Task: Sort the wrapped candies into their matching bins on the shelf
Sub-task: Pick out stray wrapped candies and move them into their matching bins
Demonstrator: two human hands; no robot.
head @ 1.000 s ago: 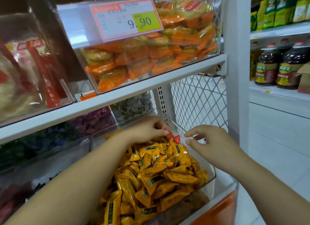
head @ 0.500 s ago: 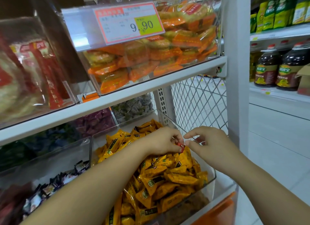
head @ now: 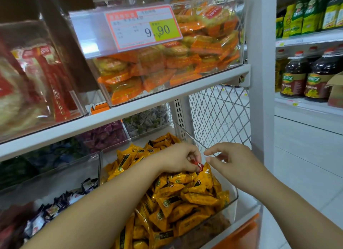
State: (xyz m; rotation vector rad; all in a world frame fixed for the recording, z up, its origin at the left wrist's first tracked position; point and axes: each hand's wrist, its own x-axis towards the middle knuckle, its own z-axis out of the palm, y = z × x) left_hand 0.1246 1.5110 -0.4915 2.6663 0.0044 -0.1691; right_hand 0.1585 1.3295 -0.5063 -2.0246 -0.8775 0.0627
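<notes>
Sorting's not done yet imo: left hand (head: 178,158) pinches a stray red candy (head: 197,164) just over the yellow candies (head: 176,198) in their clear bin (head: 234,196), right hand (head: 233,162) beside it, fingers loosely apart and empty, so that one's not in its matching bin yet.

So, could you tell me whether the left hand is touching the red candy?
Touching: the head view shows the left hand pinching the red candy between its fingers.

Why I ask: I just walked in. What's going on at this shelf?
A person is sorting wrapped candies. Their left hand pinches a small red candy just above the yellow candies filling a clear bin, where it looks out of place. The right hand hovers beside it, open, holding nothing.
</notes>
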